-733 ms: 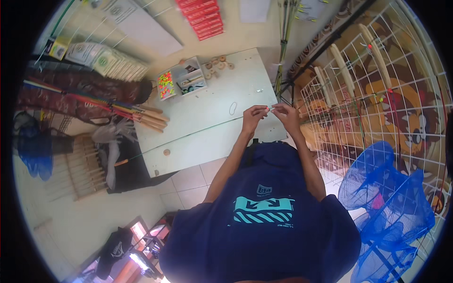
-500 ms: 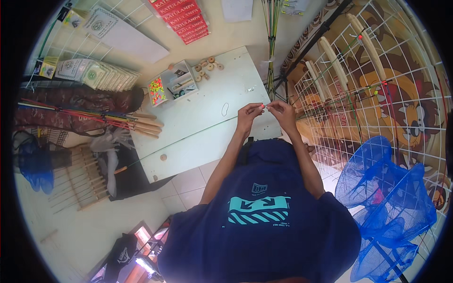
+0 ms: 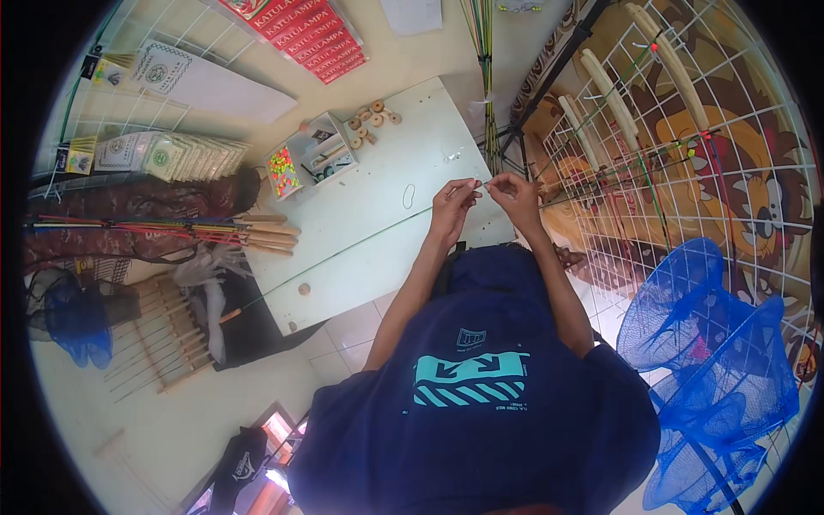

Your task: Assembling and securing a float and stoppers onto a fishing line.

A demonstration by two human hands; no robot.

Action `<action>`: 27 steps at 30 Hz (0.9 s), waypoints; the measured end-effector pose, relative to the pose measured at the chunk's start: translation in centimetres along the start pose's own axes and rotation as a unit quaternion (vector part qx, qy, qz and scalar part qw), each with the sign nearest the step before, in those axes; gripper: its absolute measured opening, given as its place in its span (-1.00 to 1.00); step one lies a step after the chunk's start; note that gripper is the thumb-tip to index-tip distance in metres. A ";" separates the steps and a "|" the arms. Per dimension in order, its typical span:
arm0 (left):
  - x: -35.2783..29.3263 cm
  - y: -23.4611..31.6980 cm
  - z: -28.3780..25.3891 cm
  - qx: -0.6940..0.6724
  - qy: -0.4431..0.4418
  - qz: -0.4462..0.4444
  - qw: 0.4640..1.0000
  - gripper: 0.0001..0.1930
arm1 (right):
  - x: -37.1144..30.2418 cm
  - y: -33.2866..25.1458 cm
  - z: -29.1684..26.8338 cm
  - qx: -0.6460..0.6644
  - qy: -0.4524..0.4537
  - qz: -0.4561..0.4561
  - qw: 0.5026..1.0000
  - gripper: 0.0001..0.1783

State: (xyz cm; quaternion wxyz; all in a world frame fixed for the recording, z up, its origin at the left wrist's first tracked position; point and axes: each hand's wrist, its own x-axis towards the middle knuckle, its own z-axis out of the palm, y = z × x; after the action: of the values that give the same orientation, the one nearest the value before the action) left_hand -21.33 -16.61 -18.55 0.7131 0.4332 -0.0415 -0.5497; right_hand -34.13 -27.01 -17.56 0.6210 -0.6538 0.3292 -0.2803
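Above the table's right end, my left hand (image 3: 454,206) is closed, thumb and fingers pinching a small red bead (image 3: 478,184) that is mostly hidden. My right hand (image 3: 517,199) faces it closely, its thumb and forefinger pressed together on something too fine to make out. A thin green fishing rod (image 3: 343,252) with a wooden handle (image 3: 230,316) lies slantwise across the white table (image 3: 378,197); its thin end runs toward my left hand. Beyond that hand, a loop of thin line (image 3: 409,196) rests on the tabletop.
A divided white box (image 3: 330,174) with bright beads (image 3: 283,169) stands at the table's far left, beside several wooden spools (image 3: 378,107). Rods with wooden handles (image 3: 270,232) reach in from the left. A wire grid (image 3: 635,184) and blue nets (image 3: 695,343) stand on the right.
The red bead showed plainly between my left fingertips before and is now mostly covered. Both hands have risen slightly in view, still close together. The view has shifted a little.
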 end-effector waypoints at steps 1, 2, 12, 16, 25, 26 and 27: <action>0.0 0.0 0.0 0.001 0.000 -0.002 1.000 -0.77 | 0.0 -0.2 0.1 0.001 0.001 0.002 1.000 -0.88; 0.0 0.0 0.0 -0.002 -0.004 -0.006 1.000 -0.78 | 0.1 -0.4 0.1 -0.010 0.004 -0.007 1.000 -0.88; -0.1 -0.1 0.3 -0.029 -0.013 -0.009 0.999 -0.86 | -0.3 -1.3 0.2 -0.048 0.023 -0.012 0.999 -0.87; -0.1 -0.1 0.4 -0.031 -0.004 -0.017 0.999 -0.89 | -0.4 -2.1 0.4 -0.064 0.036 -0.040 0.996 -0.87; -0.1 0.0 0.5 -0.030 -0.010 -0.030 0.999 -0.91 | -0.4 -1.8 0.4 -0.083 0.050 -0.070 0.993 -0.88; -0.1 -0.1 0.4 -0.027 -0.011 -0.030 0.999 -0.91 | -0.4 -2.1 0.5 -0.099 0.053 -0.083 0.990 -0.88; -0.1 -0.2 0.3 -0.027 -0.010 -0.030 0.999 -0.91 | -0.4 -2.1 0.6 -0.099 0.052 -0.082 0.990 -0.88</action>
State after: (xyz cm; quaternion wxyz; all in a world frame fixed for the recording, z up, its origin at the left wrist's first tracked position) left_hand -21.64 -16.67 -18.44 0.7076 0.4087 -0.0209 -0.5761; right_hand -33.80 -26.31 -15.52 0.5103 -0.7213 0.3323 -0.3302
